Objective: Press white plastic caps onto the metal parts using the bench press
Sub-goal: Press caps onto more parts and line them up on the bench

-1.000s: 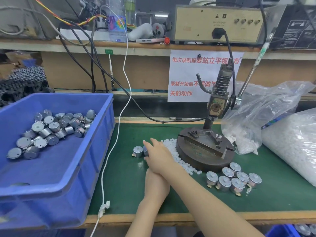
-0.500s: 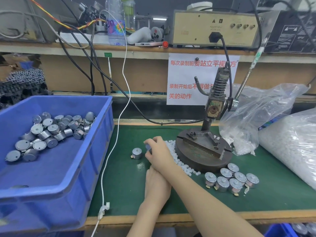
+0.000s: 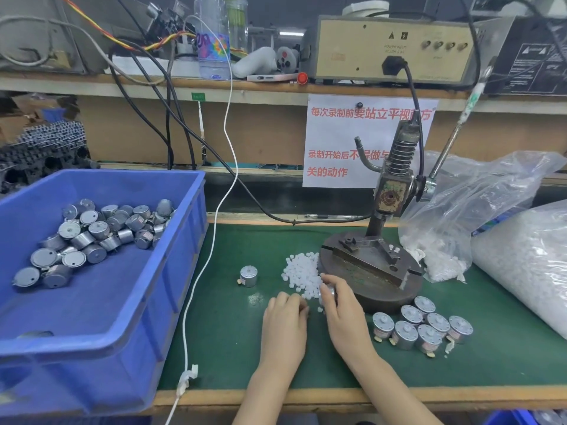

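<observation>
Grip first: the right hand (image 3: 343,311) curls fingers and thumb round one metal part (image 3: 327,293), holding it at the near edge of the heap of white plastic caps (image 3: 302,271). The left hand (image 3: 285,317) lies just beside it at nine o'clock, fingers curled down by the heap's loose fringe. Whether it pinches a cap I cannot tell (the fingertips are tucked under).

The step in hand looks like pairing a cap with this part. It would go best with the cap set square on the part before anything moves, then the part stood flat on the fixture of the bench press (image 3: 371,271), which stands at one o'clock of the hands. A steady pull on the lever (image 3: 454,142) should follow, since a tilted cap would likely jam or crack.

Outward on the green table (image 3: 233,357), a lone part (image 3: 248,276) stands at ten o'clock and a cluster of parts (image 3: 423,328) sits at three o'clock. Two clear bags of white pieces (image 3: 521,259) slump beyond, at two o'clock. A blue bin (image 3: 101,305) at nine o'clock holds a pile of loose parts (image 3: 92,234), and a white cable (image 3: 214,240) trails past it. At twelve o'clock a paper notice (image 3: 343,142) hangs under a cluttered shelf (image 3: 153,84) carrying a beige power box (image 3: 392,47).
</observation>
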